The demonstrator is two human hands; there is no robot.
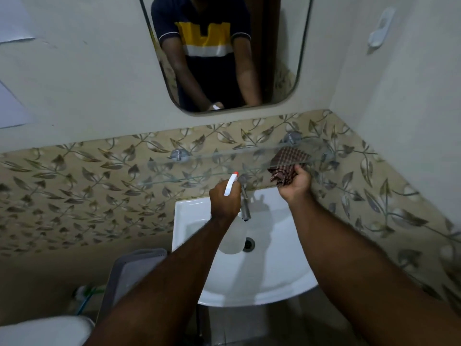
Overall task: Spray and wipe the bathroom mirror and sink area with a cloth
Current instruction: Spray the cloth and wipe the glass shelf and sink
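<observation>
My left hand (224, 199) grips a clear spray bottle (230, 234) by its white trigger head with a red nozzle, held over the white sink (279, 265). My right hand (295, 183) grips a brown checked cloth (287, 163), bunched against the right part of a glass shelf (199, 166) under the mirror (224, 53). A metal tap (244, 208) juts out over the basin between my two hands. The mirror reflects a person in a dark shirt with a yellow and white stripe.
Leaf-patterned tiles (99, 176) run behind the shelf and down the right wall. A grey basket (129, 275) stands left of the sink, a white toilet tank (42, 330) at bottom left. A white hook (380, 28) hangs on the right wall.
</observation>
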